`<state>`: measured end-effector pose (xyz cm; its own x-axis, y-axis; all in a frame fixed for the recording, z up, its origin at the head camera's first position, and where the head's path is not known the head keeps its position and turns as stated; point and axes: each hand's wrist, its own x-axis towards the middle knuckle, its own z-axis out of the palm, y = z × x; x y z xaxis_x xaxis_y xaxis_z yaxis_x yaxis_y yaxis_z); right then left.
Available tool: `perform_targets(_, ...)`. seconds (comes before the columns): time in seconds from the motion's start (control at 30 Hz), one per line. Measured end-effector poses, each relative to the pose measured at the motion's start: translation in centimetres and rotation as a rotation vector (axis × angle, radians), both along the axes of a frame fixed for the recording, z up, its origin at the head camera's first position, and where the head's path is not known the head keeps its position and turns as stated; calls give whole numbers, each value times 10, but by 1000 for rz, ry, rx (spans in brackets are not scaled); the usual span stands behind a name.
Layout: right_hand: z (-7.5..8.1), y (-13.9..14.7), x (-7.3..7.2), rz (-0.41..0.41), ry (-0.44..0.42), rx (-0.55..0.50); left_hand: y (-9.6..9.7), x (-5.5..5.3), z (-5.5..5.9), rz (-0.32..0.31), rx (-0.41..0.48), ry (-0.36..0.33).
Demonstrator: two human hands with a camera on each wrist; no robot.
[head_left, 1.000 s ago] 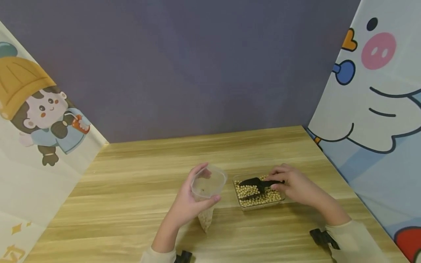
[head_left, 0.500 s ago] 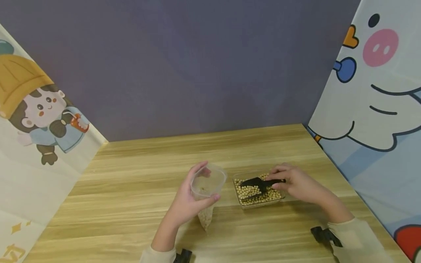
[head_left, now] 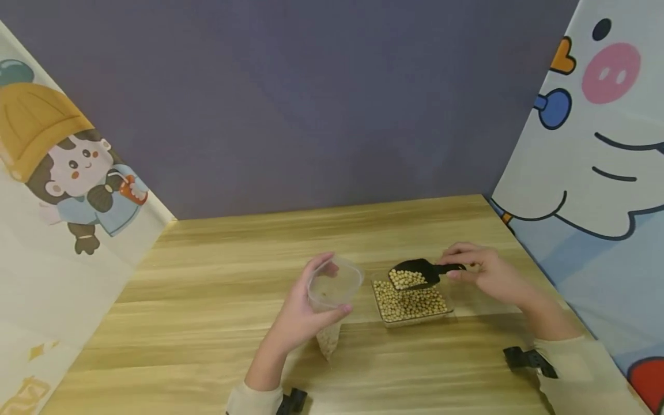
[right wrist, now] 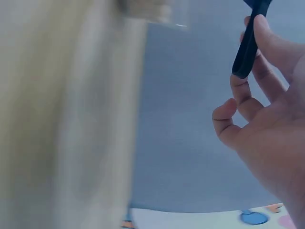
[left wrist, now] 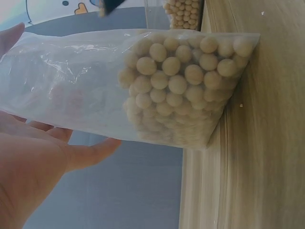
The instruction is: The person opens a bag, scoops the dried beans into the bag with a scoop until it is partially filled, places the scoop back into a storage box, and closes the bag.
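Note:
My left hand point(head_left: 298, 320) holds a clear plastic bag point(left wrist: 86, 71) by its spread top, thumb on one side and fingers on the other. Pale yellow soybeans point(left wrist: 169, 86) fill the lower part of the bag, whose bottom corner is at the tabletop. The thumb and fingers of my right hand point(head_left: 493, 279) pinch the handle of a black scoop point(head_left: 429, 270). Heaped with soybeans, the scoop hangs over a clear rectangular container point(head_left: 415, 324), which is also full of them. In the right wrist view only the scoop's handle point(right wrist: 248, 52) shows well.
A wood-grain table point(head_left: 233, 259) lies under everything, with a dark grey panel point(head_left: 321, 109) behind it. Cartoon-printed side panels, one on the left point(head_left: 98, 173) and one on the right point(head_left: 576, 173), flank the table.
The scoop has risen out of the soybeans with a load in it, lifted by my right hand. My left hand keeps its hold on the bag.

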<state>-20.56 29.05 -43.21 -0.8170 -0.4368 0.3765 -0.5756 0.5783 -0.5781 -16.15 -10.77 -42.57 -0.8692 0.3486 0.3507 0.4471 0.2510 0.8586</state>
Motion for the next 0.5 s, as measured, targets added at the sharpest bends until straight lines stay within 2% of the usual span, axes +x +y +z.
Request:
perform_targets(0.17, 49, -11, -2, -50, 85, 106, 3, 0, 1, 18, -17, -29)
perform_targets(0.33, 100, -40, -4, 55, 222, 199, 4, 0, 0, 20, -30, -35)
perform_targets(0.5, 134, -73, 0, 141, 288, 319, 7, -2, -1, 2, -35, -35)
